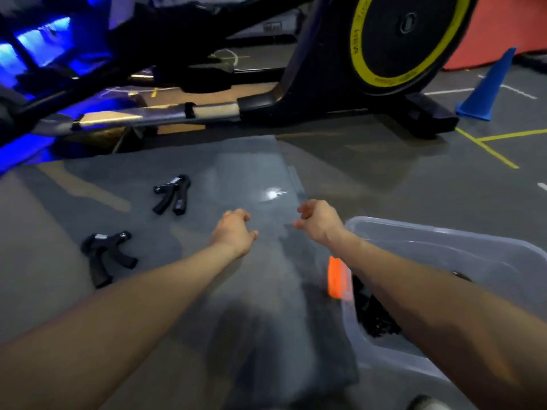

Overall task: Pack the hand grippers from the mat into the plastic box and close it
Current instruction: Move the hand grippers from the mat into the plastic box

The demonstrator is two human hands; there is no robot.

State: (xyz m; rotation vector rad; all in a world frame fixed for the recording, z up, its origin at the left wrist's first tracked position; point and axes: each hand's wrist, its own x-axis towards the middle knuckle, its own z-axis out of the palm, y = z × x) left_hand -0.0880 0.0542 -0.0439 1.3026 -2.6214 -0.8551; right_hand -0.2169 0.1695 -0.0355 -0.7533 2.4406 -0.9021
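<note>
Grey mat (242, 173): hand grippers (171, 194) left of both half-curled, empty hands (233, 232).

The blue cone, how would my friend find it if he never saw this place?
Start at the big exercise bike with the yellow-ringed wheel at the back. Look just right of its foot, on the grey floor. The cone stands there upright, the only bright blue pointed thing, in front of the orange mat.
</note>
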